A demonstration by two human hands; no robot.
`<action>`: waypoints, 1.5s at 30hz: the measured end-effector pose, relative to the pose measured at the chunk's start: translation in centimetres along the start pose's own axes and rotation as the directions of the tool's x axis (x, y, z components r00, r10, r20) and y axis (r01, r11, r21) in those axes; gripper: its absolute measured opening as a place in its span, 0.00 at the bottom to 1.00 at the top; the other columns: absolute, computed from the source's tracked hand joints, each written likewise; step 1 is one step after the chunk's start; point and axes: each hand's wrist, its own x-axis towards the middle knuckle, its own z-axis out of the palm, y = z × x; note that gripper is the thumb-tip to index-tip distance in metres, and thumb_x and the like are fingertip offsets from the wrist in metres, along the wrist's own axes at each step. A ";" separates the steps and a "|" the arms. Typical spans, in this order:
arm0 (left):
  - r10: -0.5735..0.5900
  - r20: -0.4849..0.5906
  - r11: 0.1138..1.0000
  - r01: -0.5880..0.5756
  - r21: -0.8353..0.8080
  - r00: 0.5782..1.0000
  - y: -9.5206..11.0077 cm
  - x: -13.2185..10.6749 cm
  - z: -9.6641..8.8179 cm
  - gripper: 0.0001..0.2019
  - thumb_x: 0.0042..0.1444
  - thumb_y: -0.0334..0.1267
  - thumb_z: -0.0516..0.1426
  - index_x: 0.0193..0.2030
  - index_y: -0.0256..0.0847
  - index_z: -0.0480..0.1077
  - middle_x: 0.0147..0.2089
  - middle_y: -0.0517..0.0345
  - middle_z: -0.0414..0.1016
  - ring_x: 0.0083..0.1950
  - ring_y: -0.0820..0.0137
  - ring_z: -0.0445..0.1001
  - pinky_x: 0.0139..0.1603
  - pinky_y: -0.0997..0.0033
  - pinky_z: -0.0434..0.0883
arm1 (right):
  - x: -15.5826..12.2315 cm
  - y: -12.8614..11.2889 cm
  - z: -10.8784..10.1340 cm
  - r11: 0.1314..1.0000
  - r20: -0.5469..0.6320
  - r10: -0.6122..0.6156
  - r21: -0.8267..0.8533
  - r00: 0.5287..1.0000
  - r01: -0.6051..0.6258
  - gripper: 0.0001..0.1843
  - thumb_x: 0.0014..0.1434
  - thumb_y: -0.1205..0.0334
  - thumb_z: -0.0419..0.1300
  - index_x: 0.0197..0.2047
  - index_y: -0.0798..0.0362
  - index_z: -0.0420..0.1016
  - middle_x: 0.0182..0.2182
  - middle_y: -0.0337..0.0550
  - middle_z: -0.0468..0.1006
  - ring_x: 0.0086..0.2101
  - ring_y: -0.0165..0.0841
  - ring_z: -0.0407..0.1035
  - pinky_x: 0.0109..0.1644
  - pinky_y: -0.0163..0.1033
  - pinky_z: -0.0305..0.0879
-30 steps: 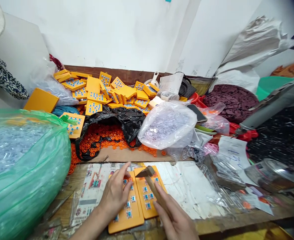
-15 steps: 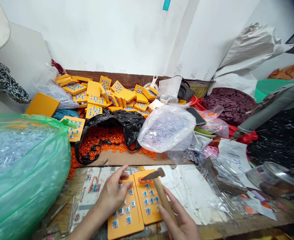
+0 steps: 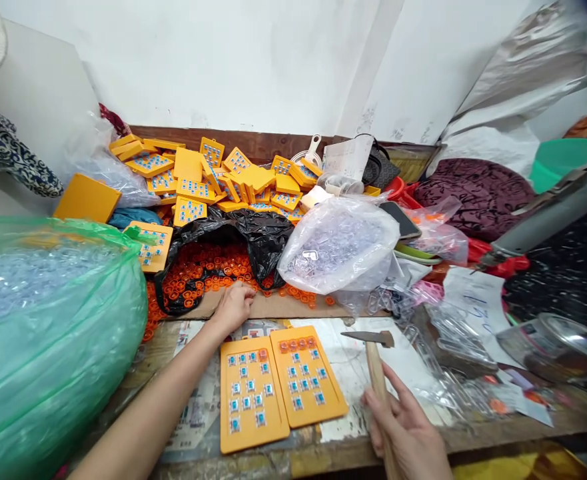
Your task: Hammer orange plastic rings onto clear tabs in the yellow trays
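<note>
My left hand (image 3: 236, 307) reaches to the front edge of a pile of small orange plastic caps (image 3: 223, 261) spilling out of a black bag. Its fingers are curled together, and whatever they pinch is hidden. My right hand (image 3: 407, 427) grips a small hammer (image 3: 376, 373) by its wooden handle, the metal head raised to the right of two yellow boards. On the left board (image 3: 253, 437) are rows of blue-centred clear switches and one orange cap at the top right. The right board (image 3: 318, 415) has a few orange caps along its top row.
Behind, a heap of yellow boards (image 3: 188, 163) leans at the wall. A green bag (image 3: 73, 373) of clear pieces bulges at left; a white bag (image 3: 343, 250) of clear pieces sits mid-right. A phone (image 3: 400, 220), clear plastic parts and a tin (image 3: 548, 347) crowd the right.
My left hand has left the left board and moved up to the orange caps. My right hand has drawn the hammer rightward, away from the right board, uncovering its top row.
</note>
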 end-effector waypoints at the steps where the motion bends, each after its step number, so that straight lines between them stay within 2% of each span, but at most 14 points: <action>1: 0.013 -0.002 1.000 -0.013 0.002 1.000 0.1 -0.3 -0.1 0.11 0.52 0.25 0.55 0.35 0.38 0.78 0.38 0.51 0.79 0.42 0.66 0.75 0.47 0.68 0.71 | -0.1 0.0 0.2 0.999 0.011 -0.012 -0.036 1.000 0.012 0.53 0.41 0.42 0.71 0.65 0.58 0.59 0.17 0.31 0.69 0.14 0.23 0.54 0.16 0.28 0.53; 5: 0.047 -0.018 0.999 -0.047 -0.008 0.999 0.4 -2.2 -0.4 0.12 0.56 0.26 0.53 0.40 0.36 0.78 0.38 0.49 0.78 0.40 0.65 0.75 0.45 0.66 0.72 | -0.6 -0.2 0.5 0.988 0.067 -0.030 -0.149 0.997 0.040 0.50 0.45 0.40 0.68 0.65 0.58 0.61 0.11 0.26 0.59 0.13 0.25 0.53 0.16 0.30 0.52; 7: 0.060 -0.025 0.998 -0.060 -0.019 0.998 0.2 -3.1 -0.6 0.12 0.57 0.27 0.53 0.41 0.36 0.77 0.39 0.50 0.78 0.40 0.66 0.75 0.45 0.67 0.72 | -1.0 0.0 0.7 0.988 0.073 -0.031 -0.149 0.997 0.042 0.48 0.45 0.41 0.68 0.64 0.55 0.63 0.14 0.29 0.63 0.14 0.24 0.52 0.16 0.31 0.53; 10: 0.055 -0.029 0.998 -0.056 -0.009 0.998 -0.4 -3.6 -1.1 0.11 0.57 0.27 0.54 0.42 0.36 0.77 0.39 0.50 0.77 0.41 0.66 0.75 0.45 0.67 0.72 | -1.6 0.3 1.5 0.996 0.089 -0.037 -0.075 0.995 0.044 0.44 0.44 0.43 0.69 0.62 0.52 0.66 0.28 0.37 0.76 0.15 0.22 0.53 0.15 0.31 0.53; 15: 0.047 -0.019 0.997 -0.046 0.062 0.999 -1.2 -3.0 -1.5 0.09 0.56 0.27 0.54 0.38 0.33 0.77 0.38 0.47 0.73 0.42 0.63 0.72 0.45 0.64 0.70 | -2.7 0.6 3.0 0.997 0.137 -0.041 -0.060 0.990 0.050 0.40 0.47 0.45 0.68 0.61 0.51 0.68 0.44 0.44 0.79 0.14 0.19 0.53 0.14 0.31 0.56; 17: 0.060 -0.001 0.995 -0.059 0.079 0.998 -1.2 -2.9 -1.6 0.09 0.57 0.27 0.54 0.37 0.34 0.77 0.36 0.49 0.72 0.41 0.63 0.71 0.44 0.64 0.70 | -2.9 0.9 3.0 0.989 0.156 -0.081 -0.112 0.984 0.099 0.36 0.49 0.46 0.67 0.60 0.50 0.70 0.43 0.43 0.80 0.15 0.23 0.60 0.15 0.32 0.61; 19: 0.074 0.014 0.993 -0.075 0.089 0.997 -1.1 -3.2 -1.6 0.09 0.58 0.28 0.53 0.36 0.35 0.76 0.35 0.51 0.70 0.41 0.63 0.70 0.44 0.64 0.69 | -2.8 1.3 2.6 0.962 0.176 -0.175 -0.180 0.969 0.206 0.31 0.51 0.47 0.65 0.57 0.49 0.74 0.44 0.42 0.81 0.25 0.33 0.74 0.24 0.35 0.73; 22: 0.089 0.027 0.992 -0.091 0.092 0.996 -0.9 -3.8 -1.7 0.09 0.59 0.29 0.52 0.33 0.36 0.74 0.35 0.51 0.69 0.42 0.62 0.69 0.46 0.63 0.68 | -2.5 2.3 1.7 0.882 0.286 -0.292 -0.290 0.913 0.373 0.25 0.55 0.50 0.63 0.54 0.50 0.77 0.52 0.43 0.78 0.49 0.44 0.73 0.52 0.43 0.72; 24: 0.094 0.028 0.992 -0.096 0.084 0.995 -0.7 -4.3 -1.9 0.09 0.60 0.30 0.51 0.32 0.36 0.72 0.35 0.50 0.68 0.42 0.61 0.68 0.46 0.61 0.68 | -2.3 3.0 1.3 0.831 0.364 -0.320 -0.335 0.875 0.444 0.24 0.57 0.51 0.62 0.54 0.51 0.77 0.54 0.44 0.75 0.54 0.44 0.69 0.58 0.46 0.65; 29: 0.155 0.057 0.988 -0.156 0.004 0.986 0.9 -6.9 -2.6 0.08 0.61 0.32 0.51 0.37 0.38 0.71 0.39 0.51 0.71 0.42 0.64 0.70 0.47 0.64 0.69 | -2.3 3.6 1.5 0.715 0.391 -0.464 -0.363 0.794 0.597 0.21 0.62 0.56 0.57 0.57 0.50 0.73 0.55 0.44 0.74 0.53 0.42 0.70 0.57 0.44 0.66; 33: 0.170 0.095 0.985 -0.166 -0.047 0.981 2.7 -10.0 -2.4 0.06 0.60 0.32 0.52 0.38 0.39 0.71 0.41 0.51 0.73 0.45 0.64 0.71 0.46 0.65 0.70 | -2.6 2.4 2.6 0.554 0.478 -0.572 -0.374 0.666 0.744 0.22 0.64 0.62 0.55 0.61 0.48 0.69 0.55 0.43 0.75 0.52 0.39 0.72 0.53 0.38 0.70; 38: 0.120 0.040 0.993 -0.119 -0.022 0.992 3.6 -11.7 -1.3 0.07 0.59 0.29 0.53 0.38 0.39 0.73 0.43 0.50 0.74 0.46 0.61 0.70 0.47 0.59 0.70 | -3.0 0.8 4.3 0.330 0.659 -0.548 -0.396 0.515 0.857 0.28 0.65 0.70 0.48 0.66 0.43 0.60 0.47 0.43 0.80 0.41 0.33 0.78 0.41 0.33 0.74; 41: 0.083 0.038 0.993 -0.080 -0.085 0.996 3.5 -11.6 -1.1 0.05 0.57 0.28 0.56 0.35 0.37 0.73 0.43 0.49 0.75 0.47 0.60 0.71 0.49 0.59 0.70 | -3.1 0.4 4.6 0.261 0.710 -0.508 -0.412 0.487 0.873 0.31 0.64 0.73 0.45 0.67 0.41 0.57 0.42 0.42 0.80 0.35 0.32 0.78 0.36 0.33 0.74; 45: 0.057 0.012 0.991 -0.055 -0.125 0.998 3.4 -11.5 -1.2 0.05 0.56 0.29 0.57 0.36 0.38 0.76 0.43 0.49 0.75 0.48 0.59 0.71 0.50 0.58 0.71 | -3.2 0.2 4.5 0.283 0.675 -0.568 -0.377 0.471 0.882 0.30 0.64 0.73 0.47 0.67 0.44 0.58 0.43 0.44 0.80 0.36 0.32 0.77 0.40 0.32 0.73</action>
